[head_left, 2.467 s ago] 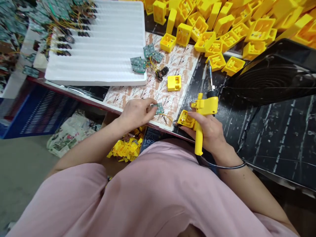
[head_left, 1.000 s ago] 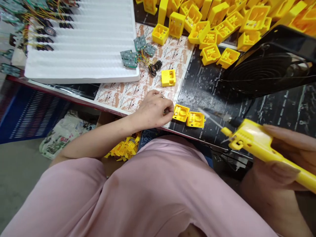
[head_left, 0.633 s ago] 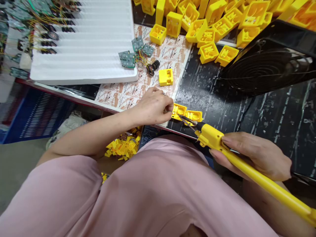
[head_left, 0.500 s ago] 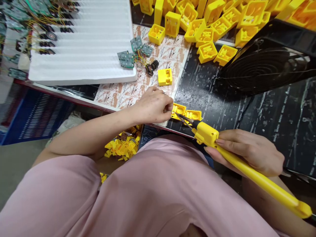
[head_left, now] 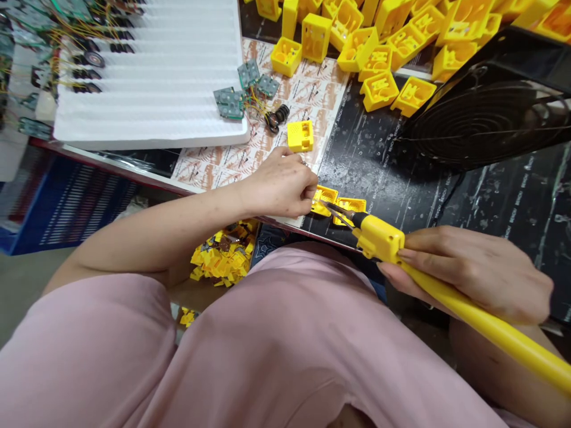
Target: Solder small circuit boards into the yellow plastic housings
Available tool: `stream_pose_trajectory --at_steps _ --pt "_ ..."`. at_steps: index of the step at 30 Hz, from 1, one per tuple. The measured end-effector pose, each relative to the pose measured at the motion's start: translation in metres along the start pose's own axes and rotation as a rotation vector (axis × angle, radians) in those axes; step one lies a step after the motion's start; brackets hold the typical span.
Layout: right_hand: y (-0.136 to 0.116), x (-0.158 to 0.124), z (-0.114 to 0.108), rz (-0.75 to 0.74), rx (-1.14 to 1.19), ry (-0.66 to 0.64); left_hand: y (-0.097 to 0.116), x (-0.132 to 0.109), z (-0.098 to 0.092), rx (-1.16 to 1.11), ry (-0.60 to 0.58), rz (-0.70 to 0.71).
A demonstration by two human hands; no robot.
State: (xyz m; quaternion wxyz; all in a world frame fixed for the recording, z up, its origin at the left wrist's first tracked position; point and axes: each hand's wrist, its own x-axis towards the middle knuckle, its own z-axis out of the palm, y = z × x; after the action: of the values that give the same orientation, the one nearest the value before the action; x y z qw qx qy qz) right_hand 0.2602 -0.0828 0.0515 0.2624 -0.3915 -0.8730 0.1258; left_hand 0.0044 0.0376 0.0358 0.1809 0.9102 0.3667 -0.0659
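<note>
My left hand is closed, its fingertips curled at the left edge of a small yellow plastic case lying open side up near the table's front edge. What else those fingers may pinch is hidden. Against the case's right side lies a second open yellow case. My right hand grips a yellow soldering iron with a black collar and a thin metal tube beside its tip. That tip reaches in over the first case. Just beyond my left hand sits another yellow case, its perforated face up.
Circuit boards with wires and a small black speaker lie beside a white ribbed foam tray. Many yellow cases crowd the back. A black fan stands at right. Yellow pieces fill a container below the table edge.
The view has shifted slightly. My right hand and the soldering iron have moved a little to the right, the tip staying over the first case. My left hand keeps its place at that case.
</note>
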Motion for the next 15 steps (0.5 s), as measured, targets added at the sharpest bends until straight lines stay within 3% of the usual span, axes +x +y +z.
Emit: stream_pose_trajectory --at_steps 6,12,15 --pt "-0.005 0.01 0.006 -0.12 0.053 0.121 -0.003 0.0 -0.001 -0.021 -0.003 0.022" --pt "-0.008 0.007 -0.003 -0.065 0.057 0.086 0.0 0.001 -0.003 -0.003 -0.01 0.009" --pt "-0.006 0.003 -0.007 0.04 0.035 0.043 0.0 0.001 -0.002 -0.001 0.007 0.009"
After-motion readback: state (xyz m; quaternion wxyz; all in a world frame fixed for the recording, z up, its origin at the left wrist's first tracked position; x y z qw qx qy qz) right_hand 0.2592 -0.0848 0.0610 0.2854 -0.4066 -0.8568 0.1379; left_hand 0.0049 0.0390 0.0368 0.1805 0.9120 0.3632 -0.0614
